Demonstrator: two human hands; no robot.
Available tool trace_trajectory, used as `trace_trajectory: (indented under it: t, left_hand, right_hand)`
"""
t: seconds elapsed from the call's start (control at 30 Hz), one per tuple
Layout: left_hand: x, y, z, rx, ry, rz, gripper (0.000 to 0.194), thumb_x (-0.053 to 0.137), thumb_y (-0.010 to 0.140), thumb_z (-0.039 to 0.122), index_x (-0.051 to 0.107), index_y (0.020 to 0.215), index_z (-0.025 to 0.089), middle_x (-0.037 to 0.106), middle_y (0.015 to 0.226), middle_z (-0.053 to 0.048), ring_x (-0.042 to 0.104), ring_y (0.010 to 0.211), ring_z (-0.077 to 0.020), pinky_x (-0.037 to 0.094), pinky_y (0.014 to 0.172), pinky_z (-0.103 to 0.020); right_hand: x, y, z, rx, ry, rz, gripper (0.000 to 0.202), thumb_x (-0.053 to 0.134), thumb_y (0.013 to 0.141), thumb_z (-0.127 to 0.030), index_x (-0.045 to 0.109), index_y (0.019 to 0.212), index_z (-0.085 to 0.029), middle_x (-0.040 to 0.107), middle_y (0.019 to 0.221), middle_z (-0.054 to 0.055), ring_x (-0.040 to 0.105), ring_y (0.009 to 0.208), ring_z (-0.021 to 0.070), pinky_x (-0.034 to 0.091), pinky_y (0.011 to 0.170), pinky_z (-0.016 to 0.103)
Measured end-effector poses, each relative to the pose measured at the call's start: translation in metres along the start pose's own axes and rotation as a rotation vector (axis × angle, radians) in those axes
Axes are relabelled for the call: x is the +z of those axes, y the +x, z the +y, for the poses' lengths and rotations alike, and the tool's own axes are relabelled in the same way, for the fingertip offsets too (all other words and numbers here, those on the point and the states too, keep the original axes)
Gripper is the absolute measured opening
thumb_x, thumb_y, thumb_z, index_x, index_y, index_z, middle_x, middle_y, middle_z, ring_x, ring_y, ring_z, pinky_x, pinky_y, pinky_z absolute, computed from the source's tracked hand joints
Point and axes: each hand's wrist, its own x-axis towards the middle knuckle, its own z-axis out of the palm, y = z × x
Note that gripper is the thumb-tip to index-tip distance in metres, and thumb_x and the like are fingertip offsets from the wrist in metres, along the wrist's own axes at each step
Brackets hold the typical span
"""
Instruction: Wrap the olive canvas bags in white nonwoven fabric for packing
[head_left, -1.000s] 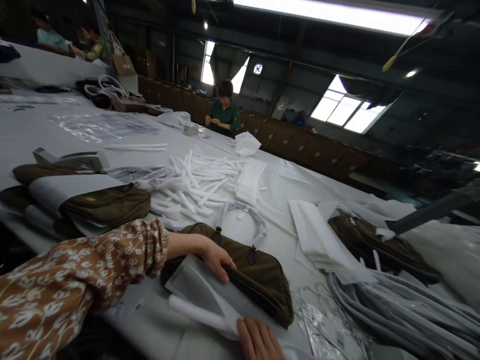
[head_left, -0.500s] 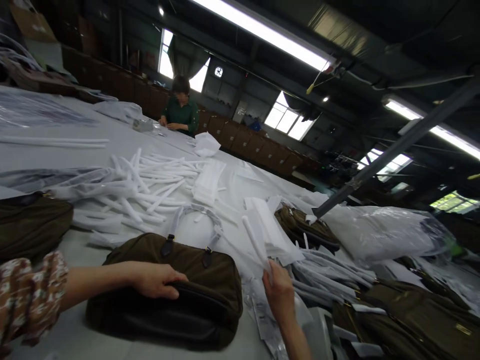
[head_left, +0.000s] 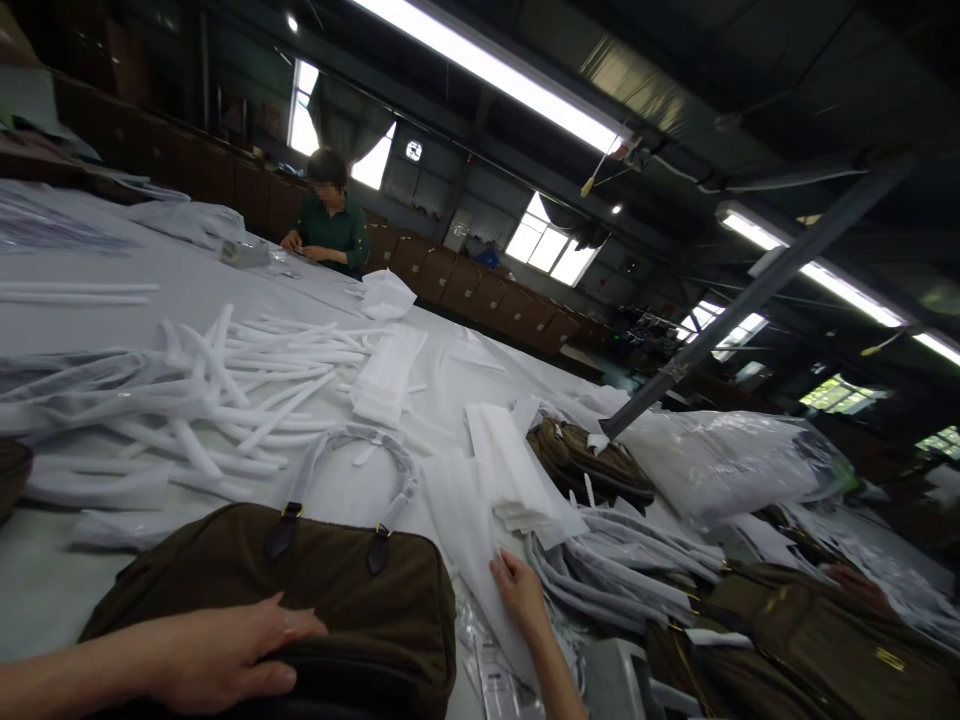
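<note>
A dark olive handbag (head_left: 360, 590) with a black lower part stands in front of me, its two-strap handle (head_left: 304, 470) wrapped in clear film and upright. My left hand (head_left: 232, 650) lies against the bag's front, fingers stretched out along the fabric and the thumb apart below them. To the right of the bag, my right hand (head_left: 521, 590) pinches the edge of a thin white sheet of foam-like padding (head_left: 465, 520). Beyond that hand lies a folded stack of similar white sheets (head_left: 514, 465).
White foam tubes (head_left: 270, 365) are heaped at the left. More olive bags (head_left: 810, 620) lie at the right, near wrapped handles (head_left: 622, 560) and a plastic-wrapped bundle (head_left: 720, 455). A slanted metal post (head_left: 720, 330) crosses the right side. A person (head_left: 330, 220) works across the table.
My view has shifted, and the handbag appears lower and nearer. In my right hand, the white sheet has gone from narrow and raised to spread flatter. My left hand stays on the bag.
</note>
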Motion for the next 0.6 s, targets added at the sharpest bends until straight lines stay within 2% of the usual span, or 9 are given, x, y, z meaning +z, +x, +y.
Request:
trace_trajectory:
  t: [0.1,0.17,0.3,0.4,0.47,0.6]
  left_hand:
    - [-0.001,-0.001,0.003,-0.018,-0.002,-0.01,0.037,0.046,0.09,0.035,0.051,0.126,0.038,0.057,0.13,0.003,0.05,0.124,-0.0248,0.012,0.117,-0.052]
    - [-0.001,-0.001,0.003,-0.024,0.002,-0.022,0.037,0.046,0.09,0.037,0.051,0.127,0.037,0.054,0.134,0.002,0.045,0.129,-0.0261,0.011,0.117,-0.054]
    - [0.002,0.001,-0.004,-0.026,0.018,-0.024,0.045,0.045,0.092,0.042,0.042,0.137,0.038,0.045,0.144,0.0,0.034,0.137,-0.0281,0.011,0.116,-0.056]
    - [0.003,0.002,-0.011,-0.024,0.023,-0.034,0.052,0.045,0.091,0.046,0.033,0.142,0.04,0.04,0.148,0.001,0.031,0.138,-0.0288,0.011,0.115,-0.057]
    - [0.002,0.001,-0.012,-0.021,0.023,-0.029,0.051,0.046,0.091,0.046,0.034,0.141,0.041,0.041,0.148,0.002,0.033,0.137,-0.0286,0.01,0.115,-0.057]
    - [0.0,-0.001,-0.006,-0.044,0.05,-0.024,0.048,0.044,0.091,0.043,0.042,0.138,0.035,0.045,0.145,0.0,0.038,0.134,-0.0286,0.013,0.116,-0.055]
  right_hand:
    - [0.007,-0.004,-0.001,0.035,-0.031,-0.008,0.044,0.061,0.068,-0.039,0.069,0.103,-0.013,0.071,0.103,0.013,0.065,0.098,0.0295,0.048,0.089,0.037]
    - [0.011,-0.006,-0.002,0.062,-0.052,0.002,0.047,0.063,0.065,-0.033,0.068,0.106,-0.012,0.07,0.105,0.015,0.064,0.099,0.0305,0.047,0.09,0.038]
    - [0.008,-0.004,0.002,0.095,-0.049,0.003,0.033,0.056,0.073,-0.04,0.07,0.093,-0.017,0.073,0.084,0.009,0.068,0.078,0.0253,0.051,0.073,0.032]
    - [0.002,0.003,0.007,0.099,-0.043,0.026,0.039,0.044,0.081,-0.045,0.07,0.086,-0.017,0.073,0.076,0.007,0.068,0.071,0.0228,0.05,0.065,0.028]
    - [-0.004,0.008,0.009,0.101,-0.068,0.083,0.044,0.037,0.084,-0.044,0.07,0.091,-0.015,0.073,0.08,0.009,0.068,0.075,0.0235,0.05,0.066,0.029]
    - [-0.029,0.019,0.002,0.074,-0.171,0.257,0.051,0.03,0.089,-0.038,0.057,0.12,-0.008,0.068,0.105,0.018,0.064,0.092,0.0271,0.047,0.079,0.036]
